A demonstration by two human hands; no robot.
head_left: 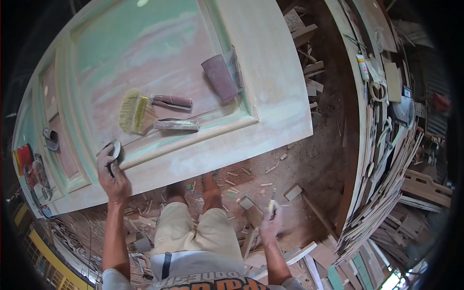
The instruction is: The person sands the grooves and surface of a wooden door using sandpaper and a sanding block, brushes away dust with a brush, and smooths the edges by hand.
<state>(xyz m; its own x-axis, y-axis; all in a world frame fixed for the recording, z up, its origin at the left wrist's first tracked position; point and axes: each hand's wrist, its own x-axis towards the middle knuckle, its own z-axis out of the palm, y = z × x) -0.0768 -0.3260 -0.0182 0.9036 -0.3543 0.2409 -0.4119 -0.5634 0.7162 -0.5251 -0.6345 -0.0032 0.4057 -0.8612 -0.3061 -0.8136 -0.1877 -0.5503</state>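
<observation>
My left hand [113, 178] is over the near edge of a panelled wooden board [278, 111], its fingers closed on a small pale disc-like piece [115, 149]. Low on the right, away from the board, my right hand [270, 222] grips a thin tool with a light handle [272, 205]. A wide brush [133, 112] with pale bristles lies on the lower panel. Beside its handle are two folded sandpaper pieces, one upper [171, 101] and one lower [176, 124]. A larger purple-brown sandpaper piece [220, 77] rests at the panel's right corner.
A dark curved sandpaper piece [50, 138], a red packet [22, 157] and a power tool [38, 179] lie at the board's left end. Wood scraps litter the floor [285, 169]. At right, a cluttered bench holds a tube [362, 66] and a tape roll [377, 92].
</observation>
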